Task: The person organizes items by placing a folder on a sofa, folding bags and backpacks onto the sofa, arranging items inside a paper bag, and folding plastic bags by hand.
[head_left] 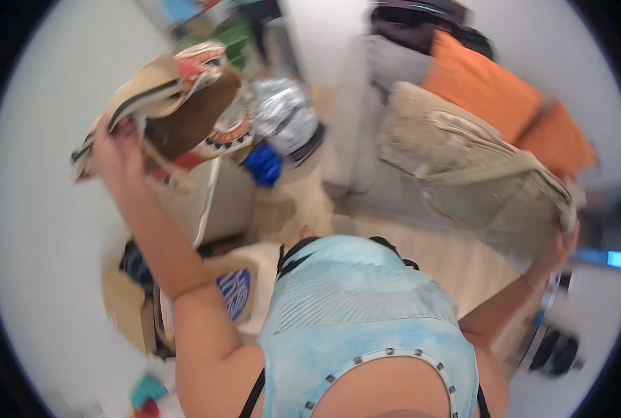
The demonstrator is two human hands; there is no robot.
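Note:
On the left, my left hand (120,143) is raised with its fingers closed on the edge of a patterned bag (160,97). The bag is tan with a black stripe and red and white designs, and its brown inside shows. Stretched out to the right, my right hand (564,245) grips one end of a beige garment that looks like trousers (491,184). The cloth hangs from that hand across the front of the grey sofa. Motion blur hides the exact finger positions.
Orange cushions (488,87) lie on the grey sofa (355,118). A silver bag (282,115) and a blue bundle (262,166) are on the floor ahead. Near my left arm stand a grey bin-like box (230,202) and a cardboard box (126,306).

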